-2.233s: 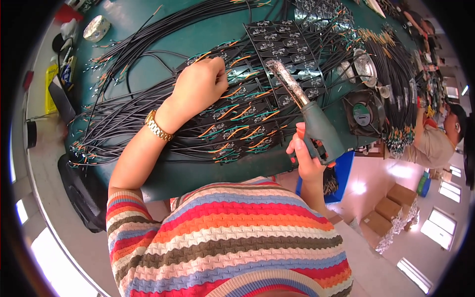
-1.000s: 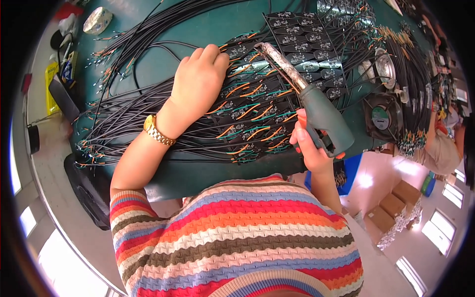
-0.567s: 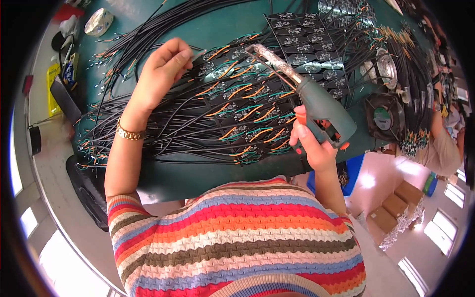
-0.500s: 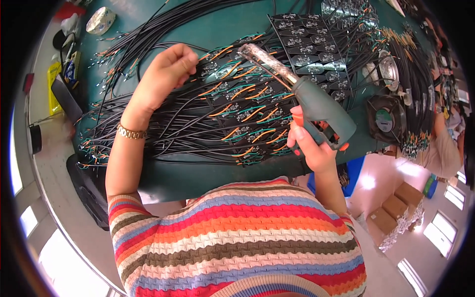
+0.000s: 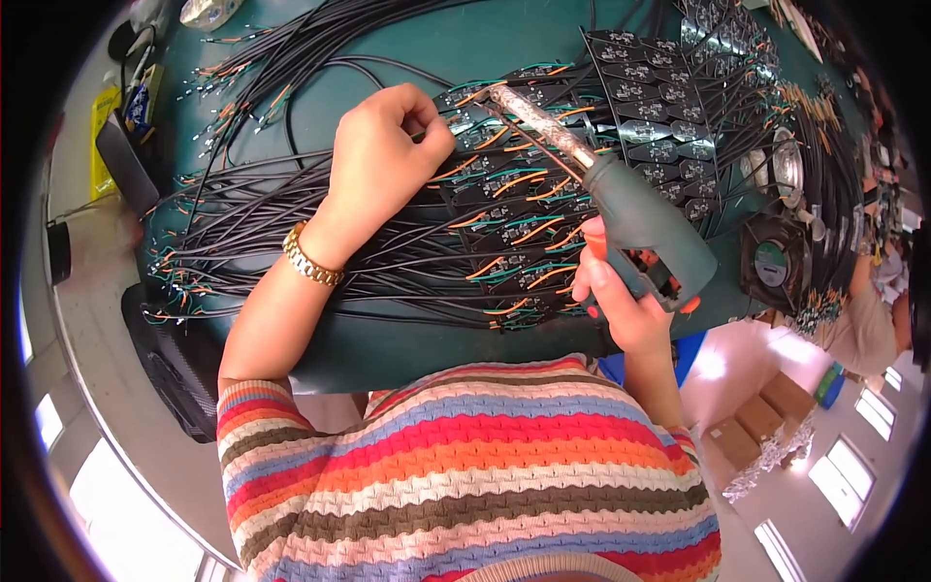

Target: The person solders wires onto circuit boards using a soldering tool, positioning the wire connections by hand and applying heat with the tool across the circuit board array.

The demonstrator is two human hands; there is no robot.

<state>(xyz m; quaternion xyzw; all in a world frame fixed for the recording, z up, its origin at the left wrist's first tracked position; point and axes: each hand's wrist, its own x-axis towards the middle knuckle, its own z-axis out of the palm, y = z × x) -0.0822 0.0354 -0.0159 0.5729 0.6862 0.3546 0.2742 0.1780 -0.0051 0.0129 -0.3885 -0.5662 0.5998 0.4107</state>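
Observation:
My right hand [image 5: 628,308] grips a dark green soldering gun [image 5: 652,215] with a red-orange trigger. Its foil-like barrel slants up and left, the tip over the top of a panel of small black circuit boards [image 5: 504,264]. Short orange and green wires join these boards to black cables [image 5: 262,233] that run left across the table. Above the cables, beside the panel's upper left edge, my left hand [image 5: 383,160] is closed in a pinch, thumb against forefinger. Whatever is between those fingertips is hidden.
Another panel of black boards [image 5: 650,92] lies beyond the gun. To its right are a round metal dish [image 5: 787,167], a small black fan [image 5: 773,260] and a bundle of black cables [image 5: 842,175]. A yellow bottle [image 5: 103,145] stands far left. A person's arm [image 5: 853,330] shows at right.
My left hand has moved right and slightly down toward the boards, turning its back more into view. The soldering gun sits a little farther right in the picture, as the whole view has shifted.

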